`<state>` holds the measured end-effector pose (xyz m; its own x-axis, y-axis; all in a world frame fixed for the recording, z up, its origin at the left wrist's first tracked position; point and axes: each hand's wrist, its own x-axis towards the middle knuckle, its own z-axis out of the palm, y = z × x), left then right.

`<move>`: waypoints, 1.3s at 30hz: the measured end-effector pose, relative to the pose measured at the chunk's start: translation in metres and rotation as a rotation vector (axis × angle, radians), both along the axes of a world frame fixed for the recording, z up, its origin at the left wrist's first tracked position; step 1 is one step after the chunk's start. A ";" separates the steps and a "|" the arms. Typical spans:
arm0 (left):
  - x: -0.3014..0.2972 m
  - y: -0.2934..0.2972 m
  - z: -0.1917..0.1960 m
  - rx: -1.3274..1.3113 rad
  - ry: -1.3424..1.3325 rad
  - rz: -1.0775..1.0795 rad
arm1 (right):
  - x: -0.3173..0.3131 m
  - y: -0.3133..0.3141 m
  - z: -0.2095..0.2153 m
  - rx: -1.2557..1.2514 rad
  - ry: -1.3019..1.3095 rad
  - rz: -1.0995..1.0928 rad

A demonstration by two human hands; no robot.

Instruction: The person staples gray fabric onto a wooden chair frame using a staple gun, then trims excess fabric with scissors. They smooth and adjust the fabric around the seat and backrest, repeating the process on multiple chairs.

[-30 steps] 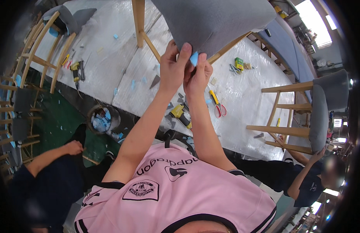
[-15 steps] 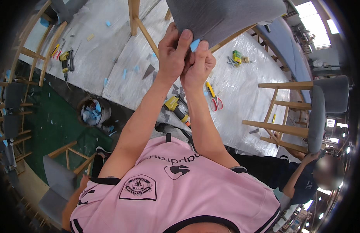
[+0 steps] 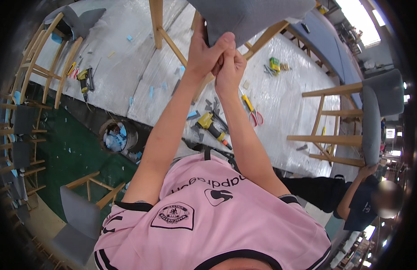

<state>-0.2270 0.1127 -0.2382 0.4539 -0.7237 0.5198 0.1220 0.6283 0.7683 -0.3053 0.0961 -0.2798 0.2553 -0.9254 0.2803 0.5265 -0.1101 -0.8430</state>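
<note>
A grey upholstered chair (image 3: 258,18) with wooden legs stands on the plastic-covered table in front of me. At its near corner my left hand (image 3: 205,53) is wrapped round the seat edge, thumb on top. Pressed against that thumb, my right hand (image 3: 229,74) is closed just below the corner; what its fingers hold is hidden. Below my hands lie a yellow-and-black staple gun (image 3: 210,125), grey fabric scraps (image 3: 213,106) and red-handled scissors (image 3: 256,118) beside a yellow cutter knife (image 3: 247,102).
The table (image 3: 280,153) also bears a green-and-yellow box (image 3: 274,64) and another staple gun (image 3: 85,83). A second chair (image 3: 371,126) stands at right, near a co-worker (image 3: 361,202). A bin of blue scraps (image 3: 118,136) and more chairs (image 3: 78,211) are at left.
The blue scrap at the seat corner is no longer visible. My left hand has turned round the edge, and my right hand has moved lower and closed. The view has shifted slightly.
</note>
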 end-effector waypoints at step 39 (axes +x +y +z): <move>-0.013 0.002 -0.012 0.211 0.010 0.252 | -0.165 -0.252 -0.453 0.423 1.565 -0.546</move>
<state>-0.2401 0.1151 -0.2504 0.6363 -0.6795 0.3652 -0.0090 0.4668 0.8843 -0.4707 -0.1555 -0.7332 -0.3202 -0.9303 -0.1790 -0.7878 0.3664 -0.4951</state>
